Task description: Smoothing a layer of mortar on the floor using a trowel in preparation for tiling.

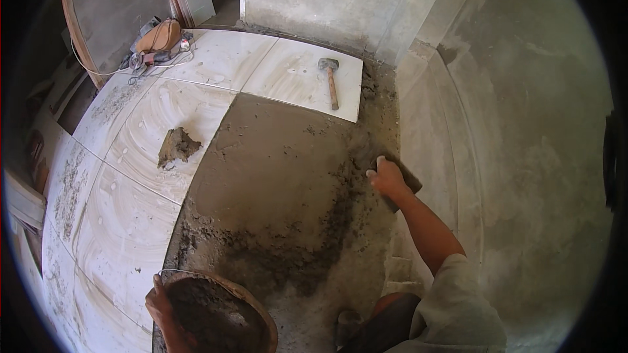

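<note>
At the right edge of a spread mortar bed (275,157), my right hand (388,180) is closed on a flat, dark rectangular float (408,176). The float lies near the foot of the wall; my hand hides its handle. At lower left, my left hand (159,302) grips the side of a round bucket (261,310), by its thin wire handle. Dark wet mortar (212,314) is inside the bucket. The bed is smooth in its middle and rough and crumbly along its near and right sides.
Large white tiles (140,222), smeared with mortar, border the bed on the left and far side. A mallet (331,82) lies on the far tile, a mortar lump (178,148) on a left one. Corded tools (157,46) sit far left; bare walls (543,124) stand right and behind.
</note>
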A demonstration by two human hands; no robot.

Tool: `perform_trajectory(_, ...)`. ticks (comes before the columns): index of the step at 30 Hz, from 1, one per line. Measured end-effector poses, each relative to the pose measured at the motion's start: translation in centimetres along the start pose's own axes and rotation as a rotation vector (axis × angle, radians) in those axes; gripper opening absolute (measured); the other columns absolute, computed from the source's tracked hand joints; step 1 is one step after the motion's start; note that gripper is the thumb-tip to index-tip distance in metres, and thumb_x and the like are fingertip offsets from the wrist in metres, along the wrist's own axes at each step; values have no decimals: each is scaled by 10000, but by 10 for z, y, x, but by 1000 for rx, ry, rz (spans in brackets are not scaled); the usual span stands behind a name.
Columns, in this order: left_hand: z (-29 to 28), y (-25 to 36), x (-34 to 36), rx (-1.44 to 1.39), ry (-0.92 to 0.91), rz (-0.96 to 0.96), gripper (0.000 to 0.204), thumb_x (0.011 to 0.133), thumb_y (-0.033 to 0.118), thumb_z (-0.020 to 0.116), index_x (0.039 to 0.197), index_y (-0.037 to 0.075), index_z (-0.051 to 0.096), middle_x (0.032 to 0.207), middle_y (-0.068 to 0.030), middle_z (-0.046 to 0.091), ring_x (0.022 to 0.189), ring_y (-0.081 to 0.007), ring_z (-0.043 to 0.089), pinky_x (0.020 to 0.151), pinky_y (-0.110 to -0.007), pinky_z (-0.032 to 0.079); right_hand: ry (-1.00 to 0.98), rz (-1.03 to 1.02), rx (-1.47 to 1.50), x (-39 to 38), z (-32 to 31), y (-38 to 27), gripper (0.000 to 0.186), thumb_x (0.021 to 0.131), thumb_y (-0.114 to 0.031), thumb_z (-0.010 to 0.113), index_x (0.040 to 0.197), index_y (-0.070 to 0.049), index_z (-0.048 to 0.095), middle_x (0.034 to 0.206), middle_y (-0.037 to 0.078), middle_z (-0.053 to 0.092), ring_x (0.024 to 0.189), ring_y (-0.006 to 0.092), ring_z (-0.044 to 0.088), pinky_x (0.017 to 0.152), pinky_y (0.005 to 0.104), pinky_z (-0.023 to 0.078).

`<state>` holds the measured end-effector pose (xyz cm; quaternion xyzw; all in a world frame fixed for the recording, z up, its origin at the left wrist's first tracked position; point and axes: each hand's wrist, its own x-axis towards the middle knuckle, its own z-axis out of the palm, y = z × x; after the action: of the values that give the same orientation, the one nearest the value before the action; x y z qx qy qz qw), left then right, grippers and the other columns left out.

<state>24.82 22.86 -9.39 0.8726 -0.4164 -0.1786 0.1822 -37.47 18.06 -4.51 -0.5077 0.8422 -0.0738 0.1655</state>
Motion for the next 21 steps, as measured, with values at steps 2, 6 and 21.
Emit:
perform_trajectory(2, -2, 1, 0, 0, -11, -19, 756, 912, 612, 429, 643, -76, 592, 554, -212, 531, 545, -301, 433, 574, -489, 348, 167, -67, -264, 29, 22, 0, 342, 852, -201, 598, 1074, 42, 505, 882, 185, 657, 718, 278, 684, 578, 387, 540)
perform_trajectory(6, 6, -4, -4, -31, 8, 19, 745, 910, 601, 441, 648, -78, 598, 556, -223, 540, 531, -316, 438, 563, -493, 346, 378, 68, -477, 88, 94, -5, 382, 826, -205, 624, 1102, 28, 499, 977, 197, 639, 783, 293, 689, 645, 394, 572)
perform_trajectory(21, 6, -5, 0, -43, 54, 43, 748, 927, 581, 433, 656, -92, 612, 498, -179, 499, 496, -244, 379, 508, -456, 320, 237, 340, 250, 45, 62, -21, 521, 888, -408, 523, 1069, 81, 527, 1064, 314, 604, 986, 444, 600, 877, 492, 463)
